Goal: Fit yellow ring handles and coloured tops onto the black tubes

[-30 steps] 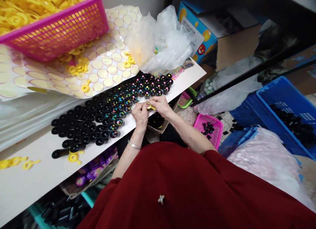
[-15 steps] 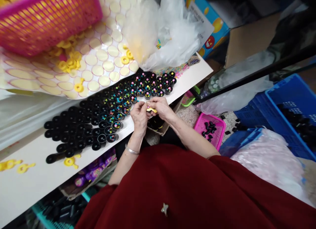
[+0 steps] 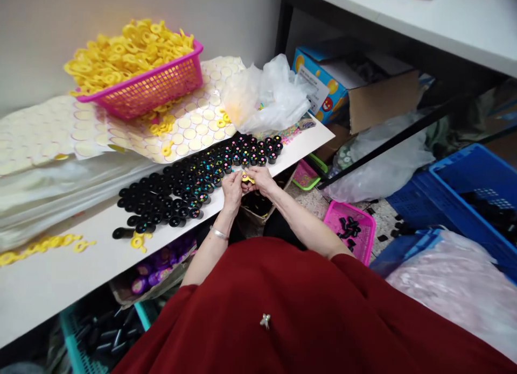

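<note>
My left hand (image 3: 232, 190), with a silver bangle on its wrist, is closed at the table's front edge. Against it, my right hand (image 3: 260, 179) is closed too. Between the fingertips of both is a small yellow plastic ring with a tab (image 3: 247, 178); what lies under it is hidden by the fingers. Just beyond the hands, rows of black cups (image 3: 244, 162) stand packed together, many with small coloured beads inside. Cups toward the left (image 3: 139, 202) look plain black inside. One black tube (image 3: 123, 233) lies on its side near a few loose yellow pieces (image 3: 139, 241).
A pink basket (image 3: 161, 83) heaped with yellow ring pieces stands on a sheet of printed circles (image 3: 200, 129). Crumpled plastic bags (image 3: 278, 97) lie behind the cups. Below the table are a pink basket (image 3: 365, 223) of black parts, a blue crate (image 3: 452, 175) and cartons.
The view has tilted up and back, so the whole pink basket and the wall now show. Both hands stay together around the yellow ring piece.
</note>
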The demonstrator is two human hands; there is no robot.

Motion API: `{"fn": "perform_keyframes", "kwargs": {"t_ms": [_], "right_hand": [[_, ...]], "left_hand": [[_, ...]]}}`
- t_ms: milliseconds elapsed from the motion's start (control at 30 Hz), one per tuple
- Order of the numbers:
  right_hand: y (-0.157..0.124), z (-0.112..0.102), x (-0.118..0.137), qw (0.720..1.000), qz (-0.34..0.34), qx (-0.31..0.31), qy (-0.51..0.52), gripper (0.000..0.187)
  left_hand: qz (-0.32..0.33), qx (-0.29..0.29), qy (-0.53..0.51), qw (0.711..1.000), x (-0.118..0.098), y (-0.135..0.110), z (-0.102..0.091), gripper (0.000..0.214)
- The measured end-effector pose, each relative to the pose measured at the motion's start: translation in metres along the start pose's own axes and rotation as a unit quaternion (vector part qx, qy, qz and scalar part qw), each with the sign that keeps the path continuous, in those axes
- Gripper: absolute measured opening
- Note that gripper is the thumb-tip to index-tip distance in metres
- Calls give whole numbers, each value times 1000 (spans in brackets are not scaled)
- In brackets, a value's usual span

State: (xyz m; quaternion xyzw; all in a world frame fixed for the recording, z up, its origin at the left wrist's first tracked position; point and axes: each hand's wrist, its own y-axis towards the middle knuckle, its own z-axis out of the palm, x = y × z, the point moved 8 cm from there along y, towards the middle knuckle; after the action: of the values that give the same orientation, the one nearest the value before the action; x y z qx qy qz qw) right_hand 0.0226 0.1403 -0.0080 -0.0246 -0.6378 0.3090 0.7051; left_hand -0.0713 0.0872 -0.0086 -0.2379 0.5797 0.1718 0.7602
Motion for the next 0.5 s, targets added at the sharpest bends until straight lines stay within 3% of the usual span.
{"fn": "perform_keyframes", "kwargs": {"t_ms": [167, 333, 500], "right_hand": [[-1, 2, 1, 1000, 3, 11, -16, 20], [8, 1, -2, 1000, 0, -6, -8, 16], [11, -12, -2, 1000, -3, -7, -20, 16]], "left_hand": [[-16, 8, 14, 1000, 5, 0, 0, 27], [-58, -64, 14, 996, 10, -4, 0, 17], [-72, -98, 31, 992, 4, -2, 6, 15]]}}
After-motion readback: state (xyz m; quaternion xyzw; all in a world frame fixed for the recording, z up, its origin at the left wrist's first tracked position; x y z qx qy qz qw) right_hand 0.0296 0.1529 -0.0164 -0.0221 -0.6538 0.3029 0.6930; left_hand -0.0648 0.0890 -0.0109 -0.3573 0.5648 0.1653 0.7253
